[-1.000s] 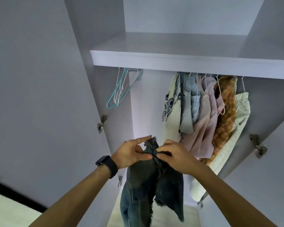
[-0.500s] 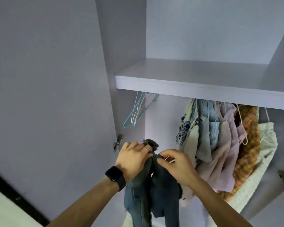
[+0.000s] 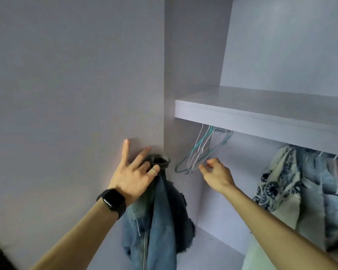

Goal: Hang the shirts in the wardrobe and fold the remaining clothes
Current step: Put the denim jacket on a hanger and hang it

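Faded blue denim jacket (image 3: 160, 221); teal and white hangers (image 3: 198, 152); cream shirt (image 3: 271, 184), navy print; black watch (image 3: 112, 200); lilac-grey wardrobe (image 3: 242, 118).

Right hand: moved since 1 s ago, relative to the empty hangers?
Yes. The right hand left the denim garment and rose leftward to the lower ends of the empty hangers; the left hand alone holds the garment.

Left hand (image 3: 135, 176) grips the denim jacket (image 3: 160, 221) by its collar, right hand (image 3: 217, 174) up at the empty hangers (image 3: 204, 142) under the shelf (image 3: 242, 117)
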A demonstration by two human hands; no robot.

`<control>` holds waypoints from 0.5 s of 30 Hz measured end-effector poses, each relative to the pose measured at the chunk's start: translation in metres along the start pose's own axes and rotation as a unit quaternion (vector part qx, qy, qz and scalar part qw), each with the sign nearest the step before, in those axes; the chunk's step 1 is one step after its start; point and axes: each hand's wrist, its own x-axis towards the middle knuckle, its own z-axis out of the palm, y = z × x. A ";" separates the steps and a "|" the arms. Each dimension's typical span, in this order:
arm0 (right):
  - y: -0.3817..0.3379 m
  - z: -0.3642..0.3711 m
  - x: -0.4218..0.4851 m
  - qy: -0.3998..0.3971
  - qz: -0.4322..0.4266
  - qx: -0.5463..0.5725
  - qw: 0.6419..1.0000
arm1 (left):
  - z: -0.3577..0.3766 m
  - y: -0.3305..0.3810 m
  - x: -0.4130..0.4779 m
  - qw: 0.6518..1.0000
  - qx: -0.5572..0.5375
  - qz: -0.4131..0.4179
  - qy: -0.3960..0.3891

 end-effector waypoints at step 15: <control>-0.014 0.069 0.062 0.195 0.116 0.006 0.974 | 0.046 -0.006 -0.003 0.985 0.161 0.011 -0.052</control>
